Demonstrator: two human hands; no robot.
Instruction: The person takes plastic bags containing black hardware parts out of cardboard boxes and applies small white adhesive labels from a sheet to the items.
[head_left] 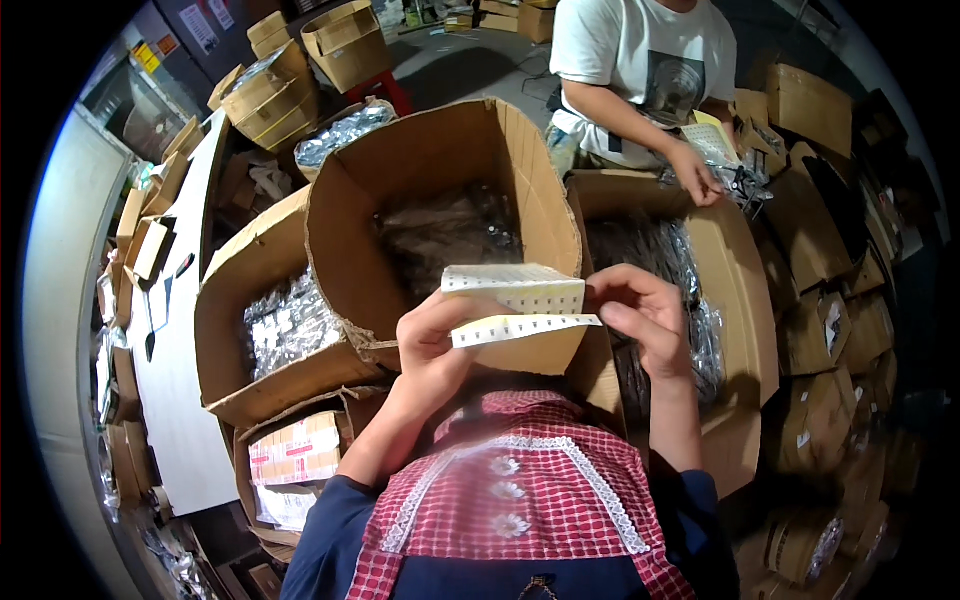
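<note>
White-and-yellow folded paper label sheets (515, 292) held above near edge of tall brown cardboard box (430, 150); bare left hand (436, 340) clamped on left end, bare right hand (645, 318) at right edge, grip unclear. Likely light, floppy, easily creased; best held by outer margins.

Two hands (432, 342) are working at perhaps two label sheets (535, 298), three large cartons (541, 170) are holding plastic packets (450, 232), and three flowers (508, 490) are decorating one apron (450, 500).

Workshop or storeroom: open cartons (430, 150) of plastic-bagged goods (290, 325), piled boxes (815, 420).
</note>
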